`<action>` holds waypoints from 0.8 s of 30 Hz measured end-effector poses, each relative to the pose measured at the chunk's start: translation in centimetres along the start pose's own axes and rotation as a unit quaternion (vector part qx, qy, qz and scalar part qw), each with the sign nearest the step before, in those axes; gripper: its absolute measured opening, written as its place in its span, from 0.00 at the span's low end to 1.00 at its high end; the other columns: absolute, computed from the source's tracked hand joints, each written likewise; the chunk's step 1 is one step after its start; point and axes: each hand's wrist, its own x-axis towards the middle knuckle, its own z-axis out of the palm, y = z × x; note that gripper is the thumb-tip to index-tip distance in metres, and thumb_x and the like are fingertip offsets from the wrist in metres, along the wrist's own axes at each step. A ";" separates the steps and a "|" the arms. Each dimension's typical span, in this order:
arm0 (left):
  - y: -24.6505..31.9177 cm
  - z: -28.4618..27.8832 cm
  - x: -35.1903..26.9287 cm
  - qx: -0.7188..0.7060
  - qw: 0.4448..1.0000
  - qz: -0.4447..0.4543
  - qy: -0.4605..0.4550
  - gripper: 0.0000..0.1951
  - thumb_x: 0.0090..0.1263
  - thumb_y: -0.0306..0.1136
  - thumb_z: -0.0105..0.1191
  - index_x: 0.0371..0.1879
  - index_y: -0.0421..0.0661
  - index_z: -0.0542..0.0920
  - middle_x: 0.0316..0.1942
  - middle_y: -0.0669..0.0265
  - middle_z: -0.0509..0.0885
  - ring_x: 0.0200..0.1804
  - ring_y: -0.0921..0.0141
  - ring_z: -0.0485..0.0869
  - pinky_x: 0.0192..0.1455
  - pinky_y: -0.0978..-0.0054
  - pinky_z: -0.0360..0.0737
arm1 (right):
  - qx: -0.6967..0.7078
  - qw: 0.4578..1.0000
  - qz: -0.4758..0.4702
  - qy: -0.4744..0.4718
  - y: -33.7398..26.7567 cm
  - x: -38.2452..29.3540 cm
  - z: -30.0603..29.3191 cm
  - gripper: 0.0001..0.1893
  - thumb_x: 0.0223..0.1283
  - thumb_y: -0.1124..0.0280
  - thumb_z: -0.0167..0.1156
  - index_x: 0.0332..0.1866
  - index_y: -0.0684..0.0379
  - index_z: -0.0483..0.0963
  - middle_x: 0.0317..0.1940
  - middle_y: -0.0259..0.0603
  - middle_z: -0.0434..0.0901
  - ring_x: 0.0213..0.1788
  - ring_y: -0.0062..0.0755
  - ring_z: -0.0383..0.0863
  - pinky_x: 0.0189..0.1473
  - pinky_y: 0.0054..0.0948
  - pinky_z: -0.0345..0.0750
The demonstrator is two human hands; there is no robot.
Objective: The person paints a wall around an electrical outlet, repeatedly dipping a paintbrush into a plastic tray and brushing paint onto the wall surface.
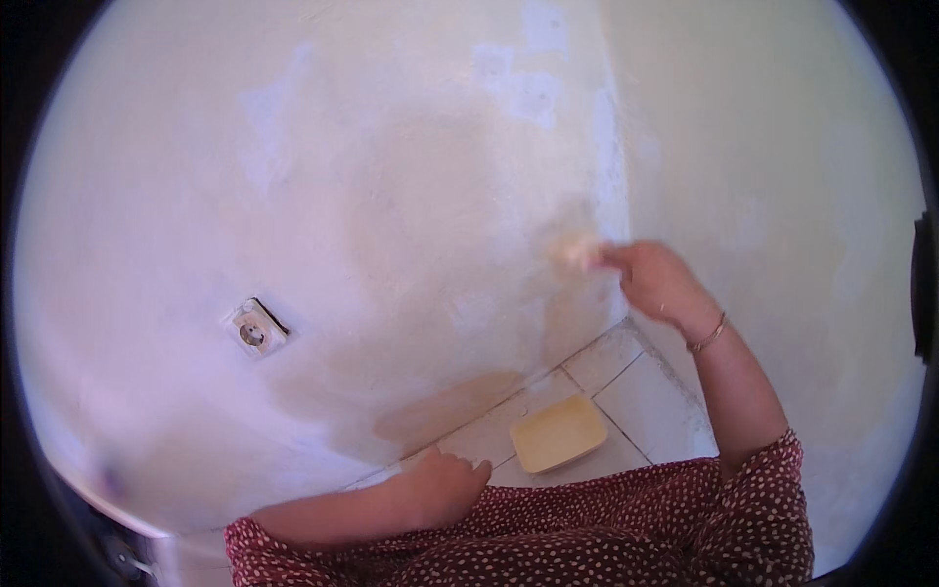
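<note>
My right hand point(664, 282) reaches out to the wall point(440, 183) near the corner. Its fingers grip a pale yellowish object point(579, 252), too blurred to tell whether it is a brush or a sponge. Around that object the wall surface looks darker, as if damp. My left hand point(447, 480) is low in front of my body with its fingers curled. I see nothing in it, but its palm is hidden. Between my hands, a shallow yellow plastic tub point(559, 433) rests on the tiled floor point(638, 407).
A power socket point(254, 328) in a white frame sits in the wall on the left. Lighter patches point(532, 95) mark the wall higher up. The adjoining wall point(763, 191) rises on the right. A dark, unclear object point(121, 554) stands at the lower left.
</note>
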 end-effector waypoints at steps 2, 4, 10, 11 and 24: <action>0.0 2.3 -0.4 0.010 0.999 -0.042 0.002 0.29 0.67 0.40 0.55 0.64 0.36 0.67 0.40 0.52 0.83 0.47 0.53 0.82 0.57 0.50 0.73 | -0.013 0.995 0.014 0.093 -1.8 2.7 -3.8 0.22 0.55 0.79 0.51 0.56 0.52 0.78 0.44 0.54 0.81 0.47 0.53 0.80 0.52 0.43 0.76; -0.2 3.5 -0.3 -0.010 0.998 -0.049 0.028 0.32 0.67 0.41 0.56 0.66 0.37 0.65 0.46 0.51 0.81 0.51 0.52 0.80 0.60 0.49 0.70 | -0.027 0.982 0.009 0.184 -2.7 5.5 -7.2 0.24 0.58 0.79 0.52 0.61 0.52 0.75 0.46 0.53 0.81 0.47 0.51 0.80 0.51 0.39 0.76; 0.1 5.6 1.4 -0.028 0.991 -0.102 0.087 0.35 0.66 0.44 0.56 0.69 0.40 0.62 0.60 0.46 0.74 0.65 0.49 0.71 0.70 0.42 0.60 | 0.029 0.954 -0.004 0.297 2.2 11.9 -9.4 0.22 0.60 0.73 0.55 0.62 0.50 0.74 0.45 0.53 0.81 0.47 0.52 0.80 0.51 0.39 0.76; -0.1 6.1 1.6 -0.029 0.989 -0.107 0.101 0.35 0.66 0.45 0.57 0.69 0.41 0.63 0.61 0.47 0.74 0.66 0.48 0.70 0.70 0.41 0.58 | 0.000 0.969 0.016 0.246 4.0 12.1 -7.4 0.21 0.60 0.72 0.54 0.61 0.51 0.75 0.46 0.54 0.81 0.47 0.53 0.80 0.51 0.41 0.76; -2.2 8.7 2.3 -0.093 0.987 -0.122 0.038 0.38 0.66 0.50 0.57 0.70 0.41 0.61 0.67 0.46 0.69 0.71 0.48 0.65 0.72 0.38 0.52 | -0.123 0.976 0.131 -0.120 10.6 0.4 11.6 0.09 0.55 0.66 0.61 0.39 0.56 0.83 0.40 0.47 0.85 0.45 0.46 0.85 0.46 0.44 0.80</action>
